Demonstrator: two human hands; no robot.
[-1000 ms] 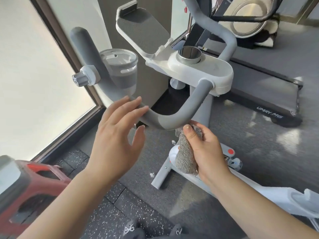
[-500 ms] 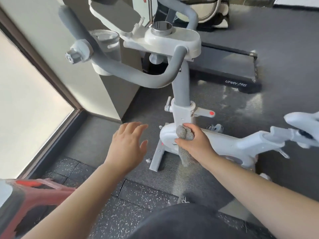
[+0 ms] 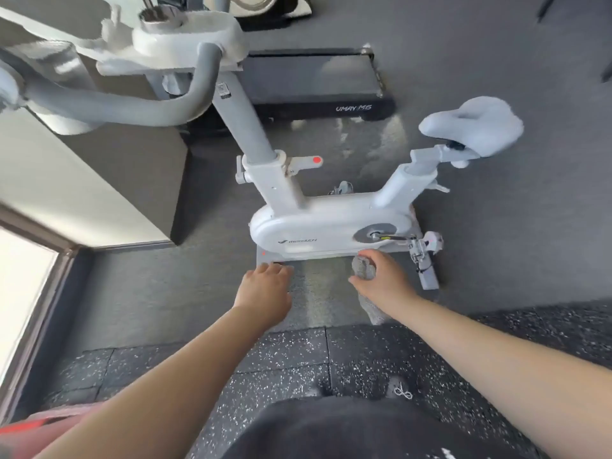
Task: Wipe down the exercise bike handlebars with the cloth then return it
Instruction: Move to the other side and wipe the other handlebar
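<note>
Grey gym floor (image 3: pixel 496 54) lying under white exercise bike (image 3: pixel 331 223). Your right hand (image 3: pixel 385 281) is gripping grey cloth (image 3: pixel 363 268); your left hand (image 3: pixel 265 293) is hovering empty, fingers relaxed.

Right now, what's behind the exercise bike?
Behind the exercise bike a black treadmill lies flat on the grey floor. The bike's post and handlebars cover its left end. The right hand grips the cloth.

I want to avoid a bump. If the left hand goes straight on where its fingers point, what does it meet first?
Probably the exercise bike's white flywheel housing, just beyond the left hand. The fingers point at its lower edge, though depth is unclear; they may pass underneath.
</note>
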